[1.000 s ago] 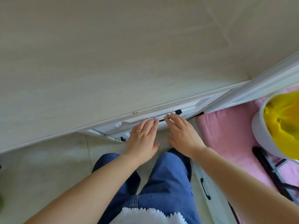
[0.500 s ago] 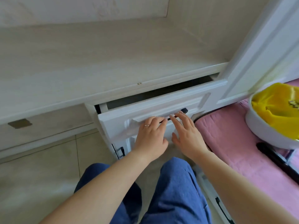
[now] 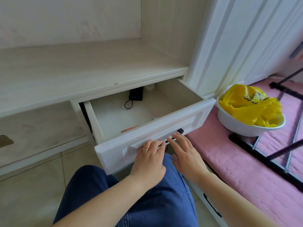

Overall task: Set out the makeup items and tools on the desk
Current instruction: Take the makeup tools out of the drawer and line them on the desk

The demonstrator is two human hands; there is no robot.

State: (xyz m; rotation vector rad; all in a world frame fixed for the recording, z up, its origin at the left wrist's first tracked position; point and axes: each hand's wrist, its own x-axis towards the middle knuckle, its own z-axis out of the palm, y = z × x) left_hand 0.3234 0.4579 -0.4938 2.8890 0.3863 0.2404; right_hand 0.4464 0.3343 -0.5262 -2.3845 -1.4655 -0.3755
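Note:
The white desk drawer (image 3: 114,153) stands pulled well out under the pale desk top (image 3: 82,68). My left hand (image 3: 149,159), with a ring on one finger, has its fingertips curled over the black drawer handle (image 3: 180,130). Just to its right, my right hand (image 3: 185,153) lies with straight fingers, the tips touching the handle. Inside the drawer, a small black pouch with a cord loop (image 3: 135,94) lies at the back. A flat reddish item (image 3: 129,129) shows at the front edge. No other makeup items are visible.
A white bowl (image 3: 242,128) holding a yellow bag sits on a pink cushion (image 3: 246,174) to the right, with black stand legs (image 3: 262,158) across it. A white cabinet column (image 3: 221,46) borders the desk. A shut drawer with a brass handle (image 3: 5,141) is at the left.
The drawer has slid out from shut to wide open, drawn toward me by both hands on the handle. My view has lifted, so the desk top and drawer interior now show.

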